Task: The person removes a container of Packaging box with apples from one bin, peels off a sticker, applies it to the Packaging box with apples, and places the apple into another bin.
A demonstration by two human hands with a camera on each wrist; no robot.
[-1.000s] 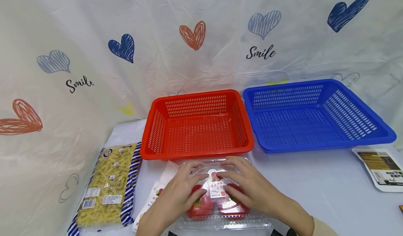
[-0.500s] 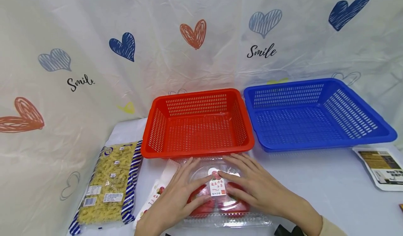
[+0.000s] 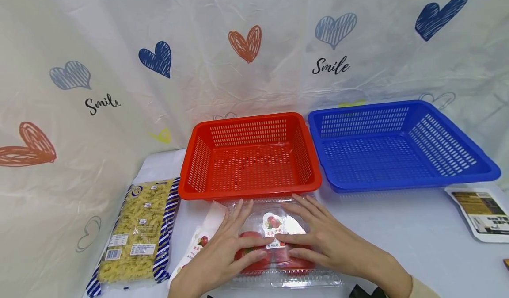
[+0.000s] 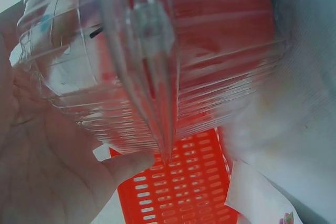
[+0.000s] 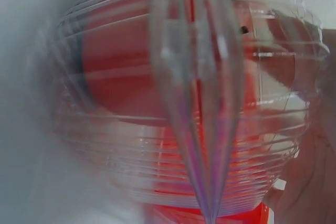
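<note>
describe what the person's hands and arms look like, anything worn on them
Both hands are bare: the left hand and the right hand show no gloves, and no rings or watch that the head view lets me see. The right arm ends in a beige sleeve cuff at the frame's lower edge. The left forearm shows no sleeve within view. A black object, partly cut off, sits by the right wrist.

A clear clamshell box (image 3: pixel 278 249) of red apples lies flat before the red basket (image 3: pixel 248 156).
</note>
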